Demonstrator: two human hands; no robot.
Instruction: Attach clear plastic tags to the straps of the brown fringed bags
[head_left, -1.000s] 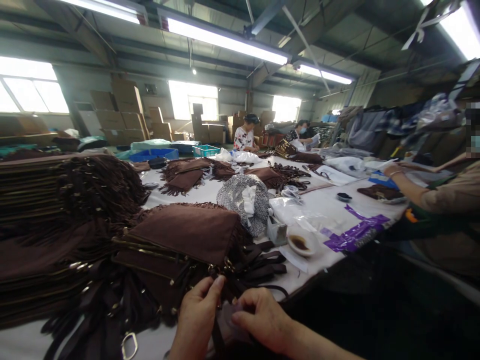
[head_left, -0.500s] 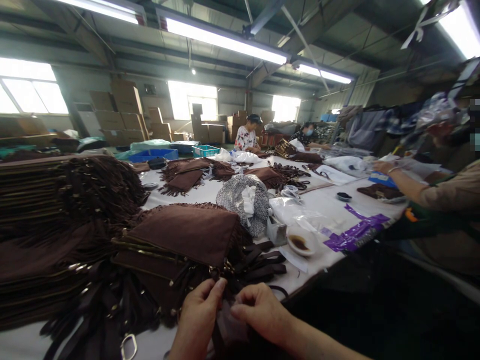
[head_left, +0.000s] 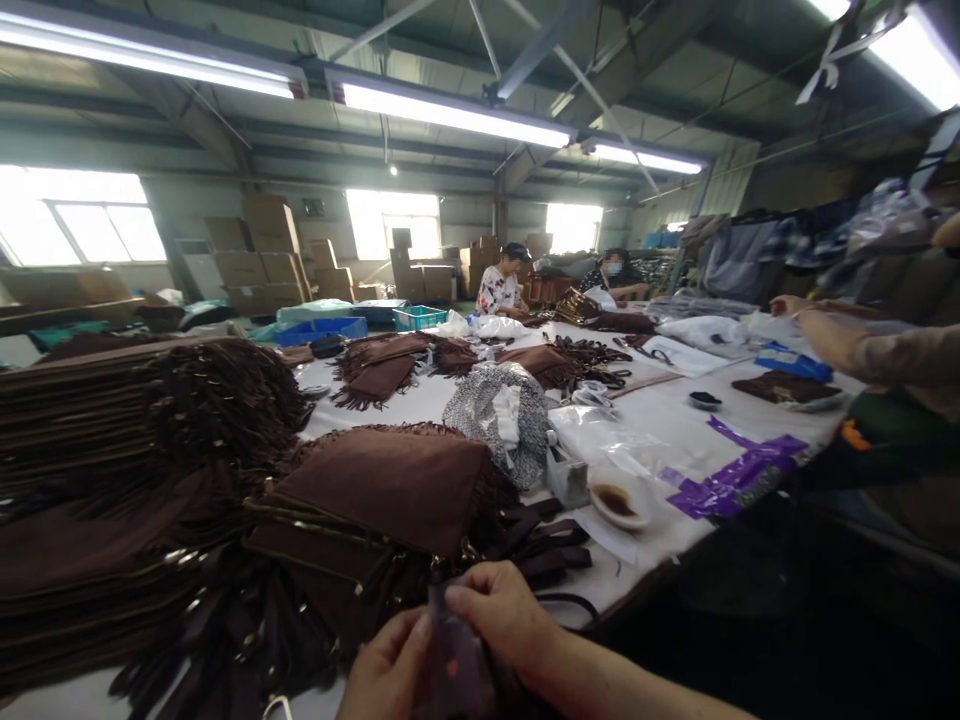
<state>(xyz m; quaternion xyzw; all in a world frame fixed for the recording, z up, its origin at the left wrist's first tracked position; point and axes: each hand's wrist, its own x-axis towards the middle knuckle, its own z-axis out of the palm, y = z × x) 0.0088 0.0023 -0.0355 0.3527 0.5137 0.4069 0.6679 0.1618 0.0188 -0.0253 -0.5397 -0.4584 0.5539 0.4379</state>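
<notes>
At the table's near edge, a small see-through plastic bag with a tiny orange mark is stretched between my hands, dark material showing through it. My left hand pinches its left side between thumb and finger. Higher up, the curled fingers of my right hand grip its upper edge. Just beyond lies a stack of dark brown fringed bags with gold zips and clasps. Dark straps trail from the stack's right side. The lower end of what I hold runs out of view.
A taller pile of brown bags fills the left. Behind the near stack sit a grey patterned cap, a small box and a dish of brown liquid. Purple plastic packaging lies right. Co-workers sit across and at right.
My right hand has risen and shifted left, now gripping the top of the plastic bag. My left hand has dropped lower. The view has tilted up slightly; the co-worker's arm at right has moved.
</notes>
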